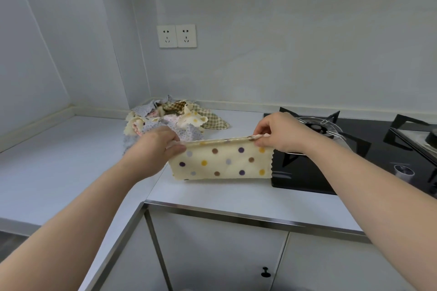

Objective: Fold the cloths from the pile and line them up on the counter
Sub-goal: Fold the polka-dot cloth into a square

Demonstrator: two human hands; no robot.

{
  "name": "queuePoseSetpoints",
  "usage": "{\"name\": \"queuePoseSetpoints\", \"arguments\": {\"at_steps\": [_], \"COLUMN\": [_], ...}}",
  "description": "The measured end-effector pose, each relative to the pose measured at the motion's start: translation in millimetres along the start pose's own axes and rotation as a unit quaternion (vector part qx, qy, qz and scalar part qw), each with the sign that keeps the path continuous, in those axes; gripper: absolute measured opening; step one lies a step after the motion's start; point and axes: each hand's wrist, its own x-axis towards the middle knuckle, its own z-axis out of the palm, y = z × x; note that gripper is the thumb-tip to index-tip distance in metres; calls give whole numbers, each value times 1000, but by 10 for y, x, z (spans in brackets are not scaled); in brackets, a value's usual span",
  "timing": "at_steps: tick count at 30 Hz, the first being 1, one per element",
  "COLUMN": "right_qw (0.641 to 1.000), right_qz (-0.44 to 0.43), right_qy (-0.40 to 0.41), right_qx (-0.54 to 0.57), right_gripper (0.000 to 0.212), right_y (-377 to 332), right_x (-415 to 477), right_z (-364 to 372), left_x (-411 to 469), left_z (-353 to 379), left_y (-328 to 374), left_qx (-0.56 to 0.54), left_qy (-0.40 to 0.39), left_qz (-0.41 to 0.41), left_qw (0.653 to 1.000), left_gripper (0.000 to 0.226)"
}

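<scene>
At the centre of the frame a cream polka-dot cloth (pixel 221 162), doubled over, hangs stretched between both hands above the white counter (pixel 59 168). The left hand (pixel 157 143) pinches its upper left corner between thumb and fingers; the right hand (pixel 276 132) pinches the upper right corner likewise. Just behind the left hand, the pile of crumpled cloths (pixel 175 117) sits in the counter's corner. At right lies a black gas hob (pixel 354 149).
</scene>
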Motion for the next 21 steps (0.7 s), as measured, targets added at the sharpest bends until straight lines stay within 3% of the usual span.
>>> {"name": "queuePoseSetpoints", "arguments": {"at_steps": [7,13,21], "right_qw": [999,999,999], "right_qz": [7,8,0], "right_qy": [42,43,41], "right_qx": [10,31,13], "right_gripper": [4,6,10], "right_y": [37,82,86], "right_x": [-21,-29,-50], "right_z": [-39,-37,-67], "left_x": [-1,33,77], "left_z": [-27,-70,-45], "left_y": [103,151,189], "left_qx": [46,44,0], "left_qy": [-10,-73,-36], "left_qz": [-3,-18,-53], "left_qw": [999,996,998], "left_gripper": [39,9,8]}}
